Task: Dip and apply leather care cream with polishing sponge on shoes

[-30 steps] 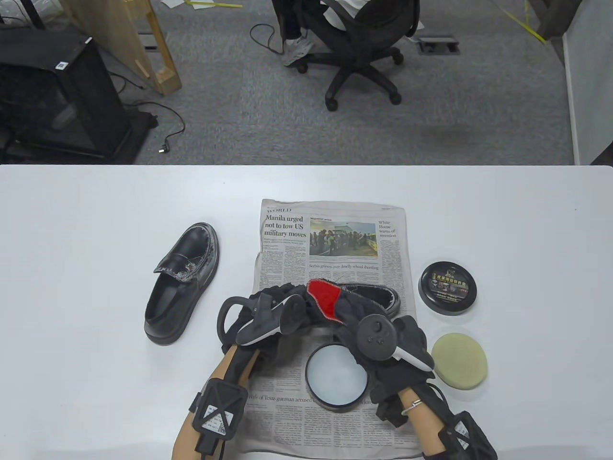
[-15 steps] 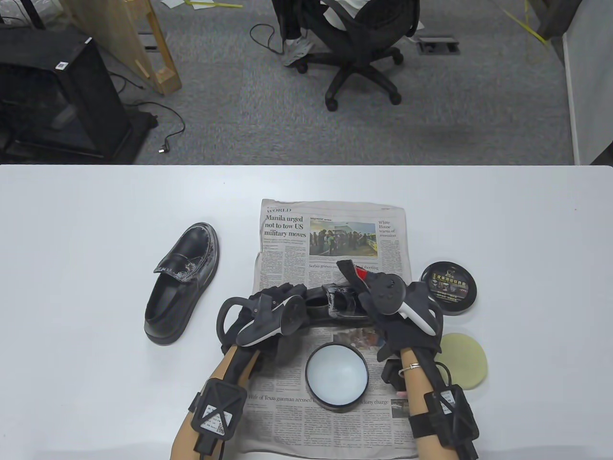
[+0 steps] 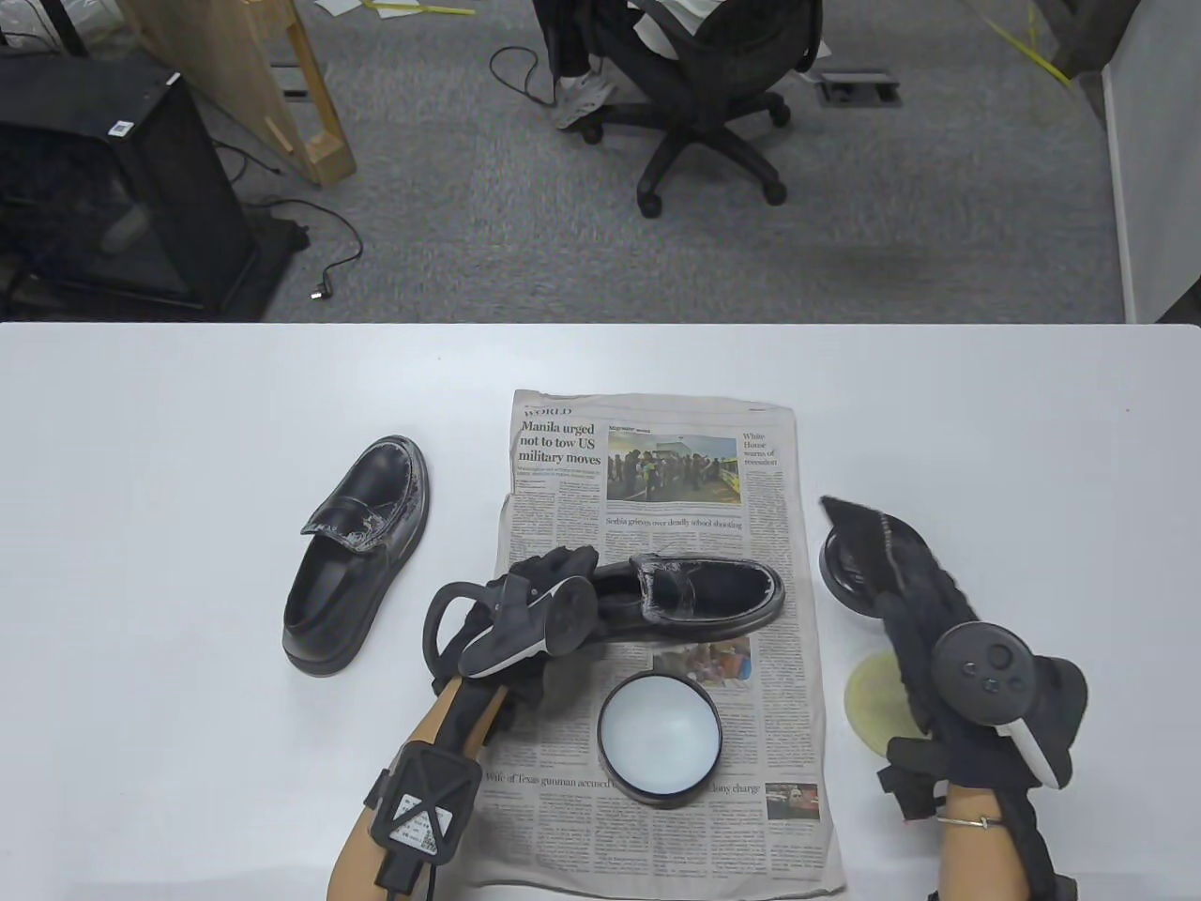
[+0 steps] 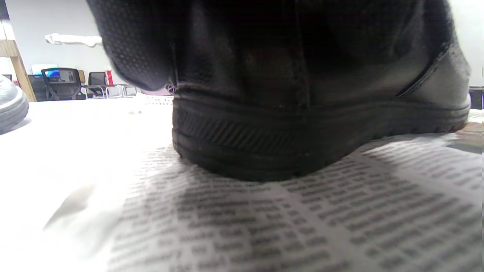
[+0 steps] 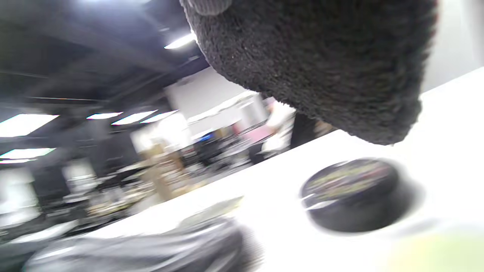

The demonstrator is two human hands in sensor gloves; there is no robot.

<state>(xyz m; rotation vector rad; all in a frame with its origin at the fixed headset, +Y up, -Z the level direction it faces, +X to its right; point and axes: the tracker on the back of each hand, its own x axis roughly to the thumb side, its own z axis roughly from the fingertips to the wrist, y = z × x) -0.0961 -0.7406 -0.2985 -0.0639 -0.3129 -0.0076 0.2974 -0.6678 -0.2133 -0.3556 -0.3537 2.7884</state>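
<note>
Lying sideways on the newspaper (image 3: 657, 469), toe pointing right: black shoe (image 3: 699, 596), heel end at the left. Gripping that heel end: left hand (image 3: 525, 615), gloved fingers (image 3: 563, 568) curling over the rim; left wrist view showing the heel (image 4: 302, 143) sitting flat on newsprint, dark glove above it. Resting apart on bare table (image 3: 188, 422), well left of the paper: second black shoe (image 3: 361, 554), toe pointing away from the person.

Sitting on the newspaper just in front of the held shoe: open cream tin (image 3: 660, 737), pale cream showing inside. Lying right of the paper on the table: black lid (image 3: 849, 568), label up, clearer in right wrist view (image 5: 355, 194) though blurred. Just nearer than the lid: round yellowish polishing sponge (image 3: 868, 699), partly covered.

Hovering over lid and sponge: right hand (image 3: 924, 619), fingers (image 3: 863, 526) stretching out fairly straight toward the lid, holding nothing. Not possible to tell whether touching the lid. Right wrist view smearing badly, only glove fabric at top.
</note>
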